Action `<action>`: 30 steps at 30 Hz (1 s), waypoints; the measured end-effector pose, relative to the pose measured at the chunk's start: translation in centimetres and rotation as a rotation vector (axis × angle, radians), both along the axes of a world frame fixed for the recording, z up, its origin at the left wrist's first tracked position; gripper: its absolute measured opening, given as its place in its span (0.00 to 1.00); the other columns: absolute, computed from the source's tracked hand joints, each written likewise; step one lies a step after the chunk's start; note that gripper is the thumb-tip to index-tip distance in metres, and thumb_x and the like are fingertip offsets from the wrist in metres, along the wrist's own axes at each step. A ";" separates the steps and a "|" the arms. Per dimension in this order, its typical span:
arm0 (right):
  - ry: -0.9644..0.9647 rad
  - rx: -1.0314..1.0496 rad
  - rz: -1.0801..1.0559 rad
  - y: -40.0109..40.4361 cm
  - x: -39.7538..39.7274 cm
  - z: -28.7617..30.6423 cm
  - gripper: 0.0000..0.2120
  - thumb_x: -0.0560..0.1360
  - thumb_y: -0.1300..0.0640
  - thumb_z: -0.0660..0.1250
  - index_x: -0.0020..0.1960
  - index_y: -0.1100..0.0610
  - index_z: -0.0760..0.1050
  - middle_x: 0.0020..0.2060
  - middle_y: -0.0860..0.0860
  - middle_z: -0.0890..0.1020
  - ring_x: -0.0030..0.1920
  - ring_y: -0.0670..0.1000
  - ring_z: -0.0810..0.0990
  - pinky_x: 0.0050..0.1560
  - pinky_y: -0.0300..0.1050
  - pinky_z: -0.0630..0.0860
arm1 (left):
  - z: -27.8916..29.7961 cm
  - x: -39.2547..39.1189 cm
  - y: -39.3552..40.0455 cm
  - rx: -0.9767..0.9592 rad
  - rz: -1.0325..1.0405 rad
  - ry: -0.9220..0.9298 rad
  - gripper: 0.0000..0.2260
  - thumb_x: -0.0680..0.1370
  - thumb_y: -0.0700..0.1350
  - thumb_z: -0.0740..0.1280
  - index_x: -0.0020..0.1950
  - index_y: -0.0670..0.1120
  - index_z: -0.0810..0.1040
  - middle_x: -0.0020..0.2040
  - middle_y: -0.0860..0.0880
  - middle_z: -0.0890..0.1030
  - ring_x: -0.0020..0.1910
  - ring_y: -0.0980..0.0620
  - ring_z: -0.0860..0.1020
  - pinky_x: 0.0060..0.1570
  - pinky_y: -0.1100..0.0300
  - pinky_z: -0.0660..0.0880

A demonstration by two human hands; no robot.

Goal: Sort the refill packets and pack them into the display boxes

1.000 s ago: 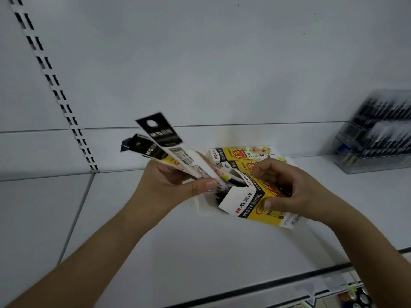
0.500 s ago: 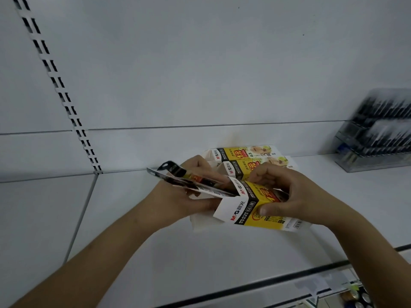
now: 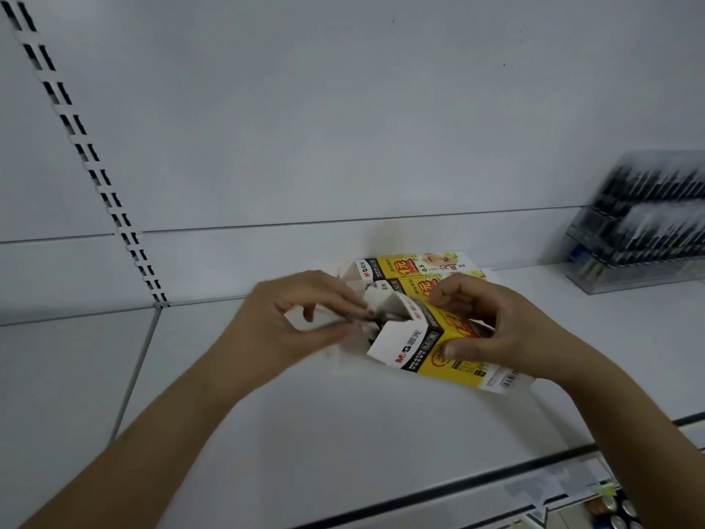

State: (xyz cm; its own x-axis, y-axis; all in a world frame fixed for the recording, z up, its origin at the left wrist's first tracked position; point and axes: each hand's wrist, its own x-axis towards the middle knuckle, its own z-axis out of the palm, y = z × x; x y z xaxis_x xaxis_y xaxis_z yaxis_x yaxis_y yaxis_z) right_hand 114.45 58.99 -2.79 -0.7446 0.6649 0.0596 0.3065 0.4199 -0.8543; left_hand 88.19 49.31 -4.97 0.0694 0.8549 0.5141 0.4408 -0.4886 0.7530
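Note:
A yellow, white and black display box [image 3: 438, 347] lies on the white shelf [image 3: 343, 433] with its open flaps toward the left. My right hand [image 3: 492, 322] grips the box from above, thumb on its front face. My left hand [image 3: 301, 322] pinches the refill packets [image 3: 366, 318] at the box's open end; only a sliver of them shows between the flaps. Two more yellow display boxes [image 3: 412, 267] lie behind, against the back panel.
A clear rack of dark pens [image 3: 644, 231] stands at the right of the shelf. A slotted upright [image 3: 87, 162] runs down the back wall at left. The shelf's front edge has a dark price rail [image 3: 496, 479], with goods below it at the bottom right.
My left hand has lowered the packets from upright to flat and pushed them into the box's open end. My right hand has stayed on the box.

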 end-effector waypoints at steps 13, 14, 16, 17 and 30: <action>-0.135 0.157 0.062 -0.2 -0.5 -0.6 0.24 0.63 0.40 0.78 0.55 0.42 0.74 0.54 0.40 0.81 0.57 0.45 0.80 0.53 0.41 0.78 | -1.7 0.6 0.6 0.242 0.022 0.415 0.05 0.75 0.50 0.71 0.47 0.54 0.86 0.46 0.58 0.76 0.46 0.60 0.71 0.45 0.68 0.68; -0.150 0.174 0.072 -0.2 -0.6 -0.7 0.24 0.64 0.42 0.79 0.56 0.44 0.75 0.54 0.40 0.81 0.57 0.44 0.80 0.53 0.40 0.78 | -2.0 0.7 0.7 0.236 0.031 0.451 0.05 0.74 0.52 0.71 0.48 0.55 0.86 0.47 0.58 0.73 0.46 0.61 0.69 0.45 0.70 0.65; -0.162 0.176 0.073 -0.1 -0.5 -0.8 0.23 0.65 0.45 0.79 0.56 0.45 0.75 0.54 0.40 0.81 0.57 0.44 0.80 0.53 0.38 0.78 | -2.1 0.5 0.7 0.211 0.050 0.461 0.09 0.73 0.54 0.72 0.52 0.55 0.84 0.47 0.58 0.69 0.47 0.60 0.68 0.44 0.71 0.65; -0.158 0.166 0.066 0.0 -0.3 -0.7 0.23 0.65 0.46 0.79 0.57 0.45 0.75 0.54 0.39 0.81 0.57 0.43 0.80 0.52 0.37 0.77 | -2.0 0.4 0.6 0.197 0.054 0.432 0.12 0.73 0.55 0.73 0.54 0.55 0.83 0.47 0.58 0.70 0.47 0.59 0.70 0.45 0.70 0.66; -0.292 0.367 -0.018 1.0 1.4 -1.1 0.24 0.65 0.40 0.76 0.58 0.39 0.72 0.55 0.32 0.76 0.57 0.36 0.74 0.50 0.29 0.71 | -3.0 -0.1 1.2 0.052 0.009 0.400 0.06 0.76 0.52 0.71 0.51 0.56 0.84 0.50 0.57 0.73 0.51 0.55 0.74 0.50 0.67 0.70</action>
